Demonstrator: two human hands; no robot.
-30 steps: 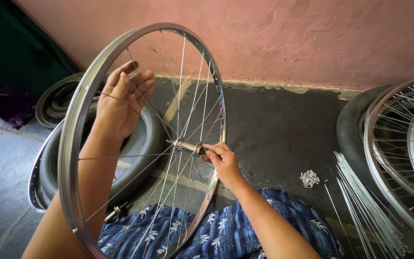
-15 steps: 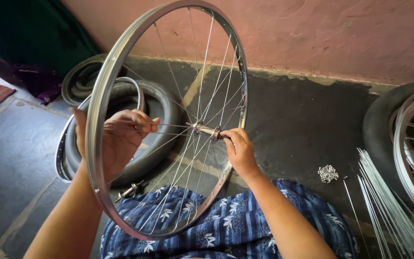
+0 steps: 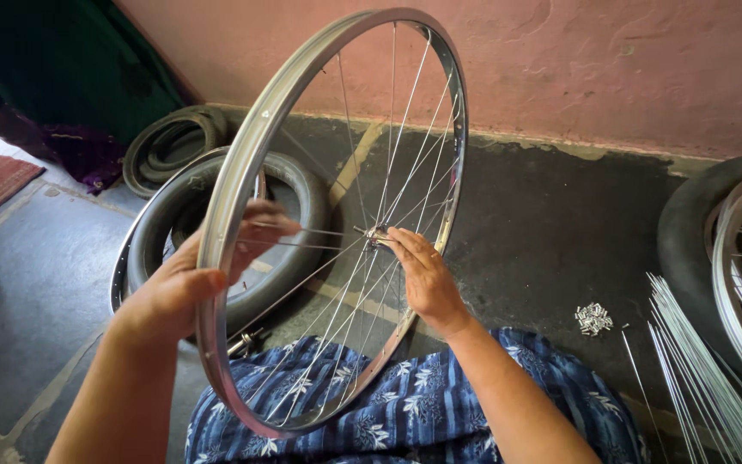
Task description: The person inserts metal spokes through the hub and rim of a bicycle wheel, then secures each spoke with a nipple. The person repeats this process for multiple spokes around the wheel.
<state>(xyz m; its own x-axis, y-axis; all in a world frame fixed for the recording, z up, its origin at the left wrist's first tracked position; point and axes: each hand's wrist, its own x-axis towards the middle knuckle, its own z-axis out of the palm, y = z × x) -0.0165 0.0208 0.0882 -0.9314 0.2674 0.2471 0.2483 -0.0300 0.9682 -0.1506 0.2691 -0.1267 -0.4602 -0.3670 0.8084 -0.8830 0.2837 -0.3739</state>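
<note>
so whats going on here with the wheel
A person sitting on the floor holds a silver spoked bicycle wheel rim upright over their lap, which is covered in blue patterned cloth. The left hand grips the rim's near edge, fingers among the thin spokes. The right hand pinches at the small metal hub in the centre. A black rubber tyre lies behind, and loose steel spokes and a small pile of metal nipples sit on the dark floor to the right.

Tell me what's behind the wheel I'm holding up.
Behind the wheel rim lies a black tyre on another rim, with more tyres farther back. The left hand covers part of it.
</note>
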